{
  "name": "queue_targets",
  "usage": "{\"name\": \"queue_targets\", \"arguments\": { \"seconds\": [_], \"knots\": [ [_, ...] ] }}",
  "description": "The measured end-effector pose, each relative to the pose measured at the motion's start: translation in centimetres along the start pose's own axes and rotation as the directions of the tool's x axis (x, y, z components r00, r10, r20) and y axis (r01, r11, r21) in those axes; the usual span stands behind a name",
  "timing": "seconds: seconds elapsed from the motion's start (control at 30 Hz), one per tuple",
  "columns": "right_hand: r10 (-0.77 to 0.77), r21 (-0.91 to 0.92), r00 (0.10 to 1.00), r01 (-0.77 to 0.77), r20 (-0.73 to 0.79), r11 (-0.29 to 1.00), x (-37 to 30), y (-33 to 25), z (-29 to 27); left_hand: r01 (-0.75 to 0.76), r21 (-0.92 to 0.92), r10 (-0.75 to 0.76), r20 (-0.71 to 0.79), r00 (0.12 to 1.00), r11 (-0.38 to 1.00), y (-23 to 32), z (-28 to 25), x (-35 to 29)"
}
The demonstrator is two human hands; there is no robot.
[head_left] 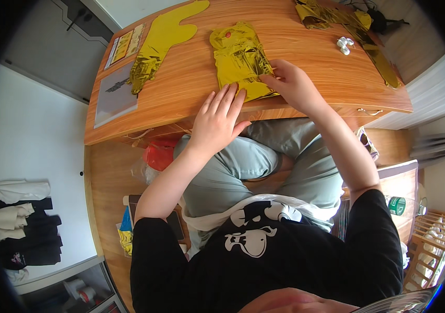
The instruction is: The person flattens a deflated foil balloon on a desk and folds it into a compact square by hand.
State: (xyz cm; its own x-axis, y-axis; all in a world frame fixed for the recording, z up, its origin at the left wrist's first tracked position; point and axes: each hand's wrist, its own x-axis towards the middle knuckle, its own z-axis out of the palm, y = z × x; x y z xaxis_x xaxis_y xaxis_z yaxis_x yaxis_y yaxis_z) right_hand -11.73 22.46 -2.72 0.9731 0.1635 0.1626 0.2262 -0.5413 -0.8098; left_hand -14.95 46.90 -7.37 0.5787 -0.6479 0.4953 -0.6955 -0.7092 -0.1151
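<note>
A flat, crinkled gold foil balloon (240, 57) lies on the wooden desk in front of me, with a small red spot near its far end. My left hand (216, 117) rests at the balloon's near left corner, fingers stretched out and their tips on the foil and desk edge. At its right edge, my right hand (296, 86) has curled fingers and a thumb at the foil, seeming to grip it; the exact contact is partly hidden. Another limp gold foil balloon (167, 36) lies to the left, its near end bunched up.
The wooden desk (180, 86) has a clear plastic sleeve (115, 96) and a printed card (124, 47) at left. More gold foil (363, 39) stretches along the right side near small white pieces (344, 45). A dark item (379, 18) sits at the far right corner.
</note>
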Motion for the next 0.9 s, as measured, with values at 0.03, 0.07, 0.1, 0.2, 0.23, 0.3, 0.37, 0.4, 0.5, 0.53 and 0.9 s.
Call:
{"name": "queue_targets", "arguments": {
  "seconds": [0.03, 0.07, 0.1, 0.2, 0.23, 0.3, 0.37, 0.4, 0.5, 0.53, 0.9],
  "knots": [
    [-0.008, 0.076, 0.996, 0.014, -0.089, 0.997, -1.1, -0.4, 0.0, 0.004, 0.005, -0.004, -0.003, 1.000, 1.000, 0.0, 0.0, -0.1],
    [-0.008, 0.146, 0.983, 0.035, -0.181, 0.989, -2.1, -0.7, -0.3, 0.002, 0.002, -0.002, -0.008, 1.000, 1.000, 0.1, 0.0, 0.0],
    [-0.009, 0.144, 0.984, 0.035, -0.181, 0.989, -2.8, -0.8, -0.3, 0.008, 0.003, -0.008, -0.009, 1.000, 1.000, 0.2, 0.0, 0.0],
    [0.052, 0.048, 0.981, -0.044, -0.189, 0.998, -4.0, -0.8, -0.2, 0.020, -0.006, -0.020, -0.008, 1.000, 1.000, 0.2, -0.1, 0.0],
    [0.030, 0.004, 0.980, -0.029, -0.197, 1.000, -4.0, -0.8, 0.1, 0.029, -0.011, -0.029, -0.008, 1.000, 1.000, 0.2, -0.1, 0.0],
    [0.014, -0.043, 0.977, -0.023, -0.212, 0.999, -4.0, -0.2, 0.3, 0.025, -0.030, -0.025, -0.017, 1.000, 0.999, 0.3, 0.0, 0.0],
    [0.008, -0.076, 0.975, -0.025, -0.224, 0.997, -3.7, 0.5, 0.6, 0.026, -0.043, -0.027, -0.025, 0.999, 0.999, 0.4, 0.0, 0.0],
    [0.008, -0.075, 0.975, -0.026, -0.223, 0.997, -3.6, 0.6, 0.6, 0.020, -0.039, -0.021, -0.025, 0.999, 0.999, 0.4, 0.1, 0.0],
    [0.034, -0.079, 0.974, -0.053, -0.225, 0.995, -3.6, 0.6, 0.8, 0.014, -0.017, -0.015, -0.024, 1.000, 1.000, 0.4, 0.3, 0.0],
    [0.049, -0.075, 0.972, -0.068, -0.228, 0.995, -3.5, 0.6, 0.8, 0.012, 0.000, -0.012, -0.024, 1.000, 1.000, 0.4, 0.4, 0.0],
    [-0.071, -0.281, 0.928, -0.038, -0.367, 0.959, -4.4, 0.4, 1.5, 0.025, 0.005, -0.025, -0.021, 0.999, 1.000, 0.3, 0.6, -0.1]
  ]
}}
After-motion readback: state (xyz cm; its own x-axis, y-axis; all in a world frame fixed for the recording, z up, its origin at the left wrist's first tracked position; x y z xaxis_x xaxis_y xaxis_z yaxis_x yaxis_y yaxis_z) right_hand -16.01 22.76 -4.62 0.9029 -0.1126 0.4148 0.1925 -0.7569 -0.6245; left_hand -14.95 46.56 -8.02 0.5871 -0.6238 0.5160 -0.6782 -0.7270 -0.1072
